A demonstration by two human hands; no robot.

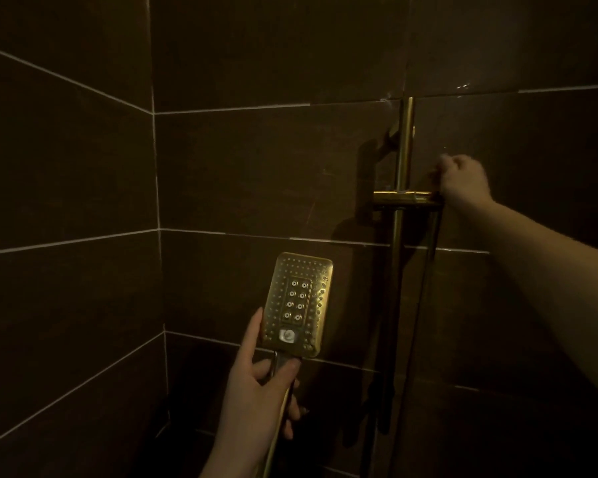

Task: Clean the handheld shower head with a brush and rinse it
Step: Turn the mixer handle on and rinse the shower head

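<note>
A rectangular gold shower head (296, 303) with rows of small nozzles faces me, held upright low in the middle. My left hand (259, 391) grips its handle just below the head, thumb across the front. My right hand (463, 182) reaches up to the right end of the gold holder bracket (406, 198) on the vertical gold rail (403, 157), fingers curled around a part there; what they hold is hidden. No brush is in view.
Dark brown wall tiles with pale grout lines surround me, meeting in a corner (156, 201) at left. A dark hose (425, 270) hangs down beside the rail. The light is dim and the floor is in shadow.
</note>
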